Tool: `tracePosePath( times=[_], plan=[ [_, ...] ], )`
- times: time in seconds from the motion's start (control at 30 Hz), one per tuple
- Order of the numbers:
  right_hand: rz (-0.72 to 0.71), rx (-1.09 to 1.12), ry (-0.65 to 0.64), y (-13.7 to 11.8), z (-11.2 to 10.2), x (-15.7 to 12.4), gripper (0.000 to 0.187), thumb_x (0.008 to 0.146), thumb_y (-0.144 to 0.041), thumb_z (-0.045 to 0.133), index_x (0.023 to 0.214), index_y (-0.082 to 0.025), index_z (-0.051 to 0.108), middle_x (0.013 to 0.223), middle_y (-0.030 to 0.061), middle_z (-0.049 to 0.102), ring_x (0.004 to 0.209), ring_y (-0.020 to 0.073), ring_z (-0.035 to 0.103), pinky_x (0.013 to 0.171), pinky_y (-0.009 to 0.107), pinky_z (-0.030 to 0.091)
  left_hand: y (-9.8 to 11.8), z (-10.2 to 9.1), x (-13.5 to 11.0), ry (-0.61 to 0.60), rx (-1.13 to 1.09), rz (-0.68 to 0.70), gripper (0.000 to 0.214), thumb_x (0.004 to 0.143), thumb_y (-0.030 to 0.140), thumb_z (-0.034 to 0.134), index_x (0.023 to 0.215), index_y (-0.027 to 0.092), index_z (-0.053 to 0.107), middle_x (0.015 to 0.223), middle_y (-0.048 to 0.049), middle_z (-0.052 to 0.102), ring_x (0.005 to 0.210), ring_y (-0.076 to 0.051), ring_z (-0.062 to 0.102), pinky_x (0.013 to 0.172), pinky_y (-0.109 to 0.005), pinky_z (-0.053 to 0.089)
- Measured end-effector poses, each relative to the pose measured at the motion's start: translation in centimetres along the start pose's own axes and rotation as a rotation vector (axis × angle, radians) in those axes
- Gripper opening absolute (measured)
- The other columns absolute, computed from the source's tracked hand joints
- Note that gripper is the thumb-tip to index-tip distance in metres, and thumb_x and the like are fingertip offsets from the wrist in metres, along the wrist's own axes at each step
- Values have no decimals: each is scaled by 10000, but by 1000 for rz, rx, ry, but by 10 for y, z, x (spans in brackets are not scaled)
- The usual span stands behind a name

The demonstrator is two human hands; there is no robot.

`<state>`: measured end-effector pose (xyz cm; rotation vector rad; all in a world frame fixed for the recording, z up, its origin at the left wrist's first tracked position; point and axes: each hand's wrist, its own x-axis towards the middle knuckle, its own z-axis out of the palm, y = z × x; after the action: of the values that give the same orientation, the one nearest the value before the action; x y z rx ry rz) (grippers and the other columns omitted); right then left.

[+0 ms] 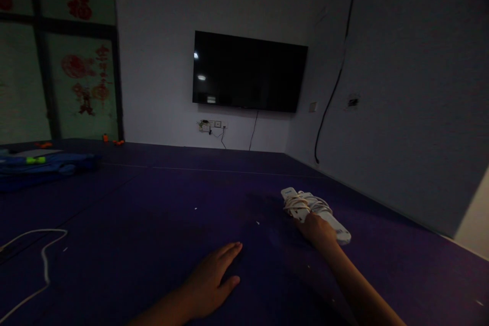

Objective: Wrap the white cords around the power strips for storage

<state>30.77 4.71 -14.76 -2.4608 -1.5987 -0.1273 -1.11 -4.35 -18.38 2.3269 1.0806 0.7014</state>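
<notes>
A white power strip (336,226) with its white cable wound around it lies on the dark purple mat (160,214), right of centre. My right hand (315,229) reaches out and rests on the near side of the strip, fingers curled onto it. My left hand (212,280) lies flat on the mat in the lower middle, fingers stretched out and holding nothing.
A loose white cable (42,254) snakes across the mat at the lower left. A blue object with a green part (38,163) lies at the far left. A black TV (248,71) hangs on the far wall above wall sockets (212,125). A black cable (336,81) runs down the right wall.
</notes>
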Motion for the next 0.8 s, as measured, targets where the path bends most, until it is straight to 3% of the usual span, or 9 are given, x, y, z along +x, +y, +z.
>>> tracePosePath(
  times=[0.27,0.8],
  plan=[
    [24,-21,29,-6,-6,-5,484,832,-436,490,1101,-36,532,990,237,646,937,329,636,723,398,475,-4,2,1,-7,11,3,581,849,318,476,1400,295,292,1452,-35,346,1310,-203,334,1084,-408,279],
    [-33,-57,81,-11,-14,-15,468,855,-454,469,1031,-31,566,940,244,640,877,346,644,700,417,475,-2,2,0,8,-3,4,564,852,347,475,1390,313,309,1445,-24,360,1300,-204,349,1078,-408,291]
  ],
)
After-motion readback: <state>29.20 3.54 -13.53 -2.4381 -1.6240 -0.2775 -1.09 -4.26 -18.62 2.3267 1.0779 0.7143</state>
